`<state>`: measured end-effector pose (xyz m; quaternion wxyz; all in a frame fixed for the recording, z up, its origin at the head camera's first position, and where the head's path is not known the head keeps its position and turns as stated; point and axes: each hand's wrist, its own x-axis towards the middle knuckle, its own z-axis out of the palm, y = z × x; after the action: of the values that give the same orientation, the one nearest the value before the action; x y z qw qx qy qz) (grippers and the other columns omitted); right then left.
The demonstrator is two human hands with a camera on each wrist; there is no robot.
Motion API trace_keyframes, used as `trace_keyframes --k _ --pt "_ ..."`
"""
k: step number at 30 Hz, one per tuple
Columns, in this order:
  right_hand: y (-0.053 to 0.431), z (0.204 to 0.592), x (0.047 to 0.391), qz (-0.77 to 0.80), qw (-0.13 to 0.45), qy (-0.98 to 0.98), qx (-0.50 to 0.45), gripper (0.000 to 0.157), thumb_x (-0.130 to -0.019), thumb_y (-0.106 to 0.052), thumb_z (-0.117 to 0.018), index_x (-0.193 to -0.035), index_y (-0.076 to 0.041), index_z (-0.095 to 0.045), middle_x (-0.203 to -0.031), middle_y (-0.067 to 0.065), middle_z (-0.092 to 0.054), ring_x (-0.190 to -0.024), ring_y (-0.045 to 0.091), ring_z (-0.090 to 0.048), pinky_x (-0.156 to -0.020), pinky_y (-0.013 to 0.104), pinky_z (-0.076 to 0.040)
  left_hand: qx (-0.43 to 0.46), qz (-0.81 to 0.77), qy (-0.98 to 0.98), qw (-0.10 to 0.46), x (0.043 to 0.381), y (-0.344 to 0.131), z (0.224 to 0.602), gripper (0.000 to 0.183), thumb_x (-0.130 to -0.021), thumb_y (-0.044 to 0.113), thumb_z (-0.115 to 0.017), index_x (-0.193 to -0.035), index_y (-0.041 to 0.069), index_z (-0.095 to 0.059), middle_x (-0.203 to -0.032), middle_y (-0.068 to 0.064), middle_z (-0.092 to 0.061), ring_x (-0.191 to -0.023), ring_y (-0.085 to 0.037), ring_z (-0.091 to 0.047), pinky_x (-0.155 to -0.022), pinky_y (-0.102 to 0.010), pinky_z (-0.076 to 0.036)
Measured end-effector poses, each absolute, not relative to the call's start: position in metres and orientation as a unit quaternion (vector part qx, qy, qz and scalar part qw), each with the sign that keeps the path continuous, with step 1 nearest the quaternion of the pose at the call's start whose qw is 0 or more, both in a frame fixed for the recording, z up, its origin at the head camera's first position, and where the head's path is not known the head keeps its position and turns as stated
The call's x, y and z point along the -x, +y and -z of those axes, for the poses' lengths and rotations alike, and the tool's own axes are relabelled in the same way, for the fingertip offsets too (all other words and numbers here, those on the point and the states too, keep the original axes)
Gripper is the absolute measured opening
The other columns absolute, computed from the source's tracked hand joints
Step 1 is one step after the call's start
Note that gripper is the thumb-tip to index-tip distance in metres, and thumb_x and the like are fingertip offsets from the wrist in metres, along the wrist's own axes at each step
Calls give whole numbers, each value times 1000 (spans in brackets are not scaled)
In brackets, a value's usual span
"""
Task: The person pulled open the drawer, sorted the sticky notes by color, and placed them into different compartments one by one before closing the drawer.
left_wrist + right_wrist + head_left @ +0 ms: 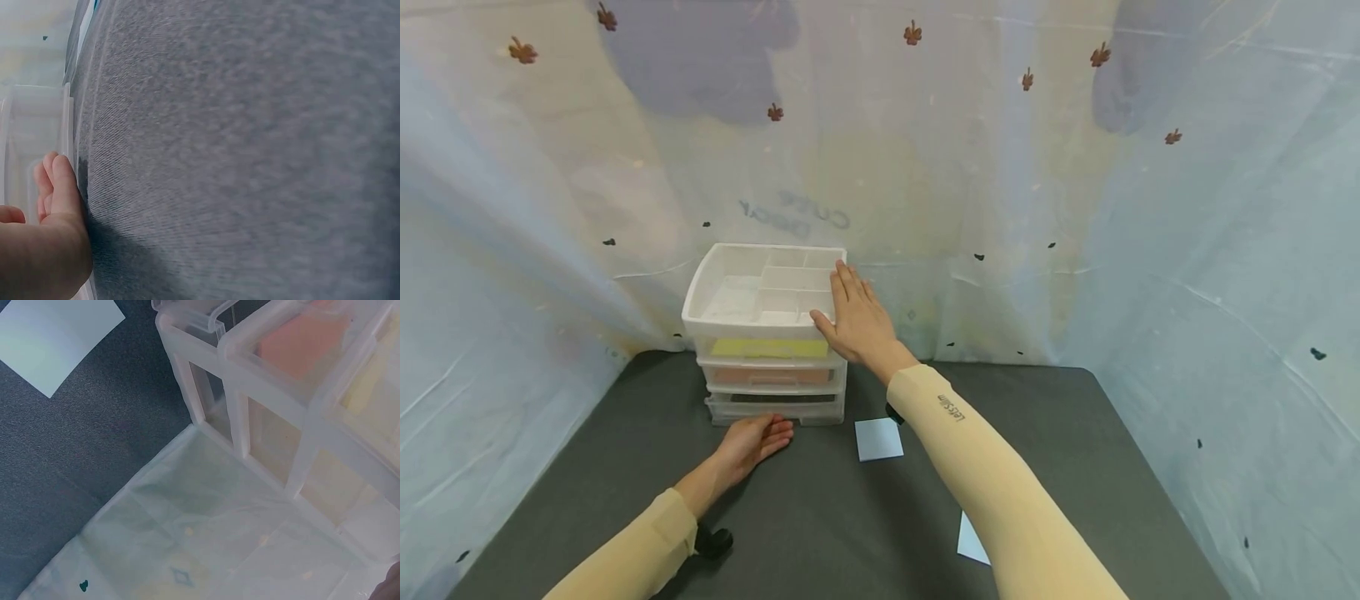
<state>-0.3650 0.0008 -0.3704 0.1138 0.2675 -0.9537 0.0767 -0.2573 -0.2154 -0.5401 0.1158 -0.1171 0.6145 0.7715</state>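
A white plastic drawer organizer (700,308) with a divided top tray stands at the back left of the table. My right hand (859,321) rests on the tray's right rim, fingers straight. Low at the front, my left hand (752,446) lies against the bottom drawer (820,411), its fingers extended at the handle area. That drawer juts slightly forward, with a dark gap above its front. Yellow paper (771,347) shows in the upper drawer and orange paper (306,339) in the middle one. In the left wrist view, the left fingers (64,187) stand close to the clear drawer front.
A light blue paper square (878,439) lies on the dark table (820,517), right of the organizer. Another pale sheet (972,542) is partly hidden under the right forearm. A patterned curtain (925,183) hangs behind and at both sides.
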Motion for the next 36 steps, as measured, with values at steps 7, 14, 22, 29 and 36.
trace_keyframes --k 7,14,22,29,36 --pt "2 369 364 -83 107 -953 -270 82 -110 -62 -22 -168 -8 -2 -175 5 10 -161 20 8 -132 39 -2 107 -771 615 124 246 -218 542 47 -116 21 -36 -147 -14 -37 -120 -13 -67 -106 -16 -70 -100 -34 -58" --pt "3 368 362 -80 113 -952 -272 81 -110 -61 -22 -168 -7 -4 -175 6 9 -161 22 6 -132 41 -6 108 -769 616 131 236 -219 541 45 -116 22 -37 -144 -13 -41 -115 -10 -69 -102 -15 -71 -99 -33 -58" --pt "3 368 363 -78 111 -952 -273 81 -110 -61 -22 -168 -7 -3 -175 6 10 -161 22 6 -132 41 -5 101 -767 620 131 222 -220 540 44 -116 20 -36 -143 -14 -41 -113 -9 -70 -102 -15 -71 -98 -33 -59" --pt "4 368 363 -80 116 -951 -276 82 -110 -61 -21 -168 -5 -5 -175 8 8 -162 24 3 -132 41 -6 115 -779 598 151 212 -222 538 46 -116 20 -36 -145 -16 -38 -112 -11 -71 -101 -16 -72 -98 -33 -59" --pt "3 368 362 -75 113 -951 -277 82 -110 -62 -20 -168 -6 -3 -175 7 9 -162 23 4 -132 40 -4 104 -778 596 167 198 -225 539 49 -116 22 -37 -147 -16 -35 -118 -13 -69 -106 -17 -70 -101 -33 -57"
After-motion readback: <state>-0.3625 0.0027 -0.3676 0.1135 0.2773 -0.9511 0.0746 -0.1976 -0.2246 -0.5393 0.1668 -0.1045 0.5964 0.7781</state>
